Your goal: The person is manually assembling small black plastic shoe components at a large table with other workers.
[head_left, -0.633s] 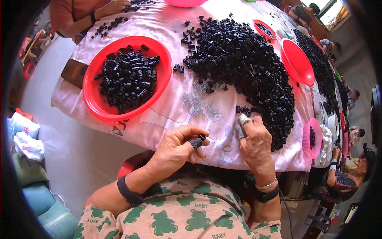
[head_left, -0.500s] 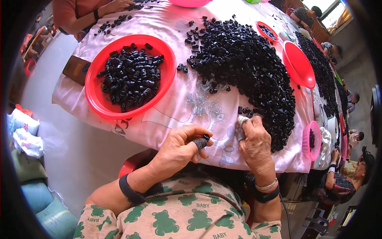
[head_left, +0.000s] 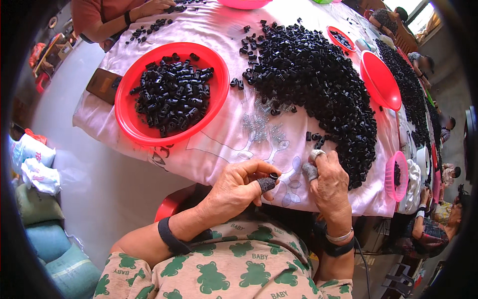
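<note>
My left hand [head_left: 236,187] is closed, pinching a small black plastic cylinder [head_left: 273,176] between thumb and fingers. A dark grey wrap covers one of its digits. To its right, over the table's near edge, my right hand [head_left: 329,184] is curled, with a grey and a whitish wrap on its fingertips. Whether anything small sits between those fingertips is hidden. A few loose black pieces [head_left: 314,137] lie just beyond it, beside a large heap of black plastic pieces [head_left: 313,74]. Several thin metal springs [head_left: 256,124] lie on the cloth left of the heap.
A red basin [head_left: 122,114] of black cylinders stands at the left, by a brown phone-like case [head_left: 103,85]. At the right are a red bowl [head_left: 381,82] and a pink basket [head_left: 403,172]. A co-worker's arm [head_left: 117,27] reaches in at far left; other people sit along the right side.
My right hand has drawn back slightly from the loose black pieces, toward me. My left hand still pinches the black cylinder and has shifted a little right. The whole view has shifted slightly.
</note>
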Tool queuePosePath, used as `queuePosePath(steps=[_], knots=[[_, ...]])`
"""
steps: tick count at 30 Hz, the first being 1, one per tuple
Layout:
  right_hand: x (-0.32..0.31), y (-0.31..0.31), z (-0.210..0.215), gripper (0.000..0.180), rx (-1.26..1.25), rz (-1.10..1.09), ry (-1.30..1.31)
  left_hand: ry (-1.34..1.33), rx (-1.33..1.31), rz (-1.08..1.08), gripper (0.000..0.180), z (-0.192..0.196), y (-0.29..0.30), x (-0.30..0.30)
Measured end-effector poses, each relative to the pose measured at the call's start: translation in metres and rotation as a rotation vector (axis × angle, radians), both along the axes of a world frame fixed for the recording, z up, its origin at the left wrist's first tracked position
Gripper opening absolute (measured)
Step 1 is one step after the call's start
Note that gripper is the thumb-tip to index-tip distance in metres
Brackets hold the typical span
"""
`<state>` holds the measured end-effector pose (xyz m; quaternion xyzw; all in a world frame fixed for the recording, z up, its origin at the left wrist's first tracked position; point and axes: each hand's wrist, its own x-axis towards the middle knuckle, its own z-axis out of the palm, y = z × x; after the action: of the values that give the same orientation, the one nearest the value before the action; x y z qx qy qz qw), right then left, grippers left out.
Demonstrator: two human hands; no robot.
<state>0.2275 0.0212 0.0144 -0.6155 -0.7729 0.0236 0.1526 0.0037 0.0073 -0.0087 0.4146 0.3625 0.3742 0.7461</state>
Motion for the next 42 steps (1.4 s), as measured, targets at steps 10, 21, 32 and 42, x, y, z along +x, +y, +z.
queuePosePath(steps=[10, 21, 32, 42], knots=[[0.002, 0.001, -0.004, 0.022, 0.022, 0.019, 0.165, 0.029, -0.025, 0.013, 0.023, 0.004, 0.001, 0.004], [-0.030, -0.010, 0.000, 0.011, -0.542, 0.004, 1.312, 0.030, -0.032, -0.037, 0.020, 0.001, -0.001, 0.003], [-0.038, -0.020, -0.017, 0.017, -0.357, 0.180, 1.100, 0.020, -0.073, -0.035, 0.023, 0.004, -0.003, 0.002], [-0.025, -0.020, -0.023, 0.030, -0.321, 0.312, 1.021, 0.015, -0.051, -0.033, 0.030, 0.003, -0.003, 0.004]])
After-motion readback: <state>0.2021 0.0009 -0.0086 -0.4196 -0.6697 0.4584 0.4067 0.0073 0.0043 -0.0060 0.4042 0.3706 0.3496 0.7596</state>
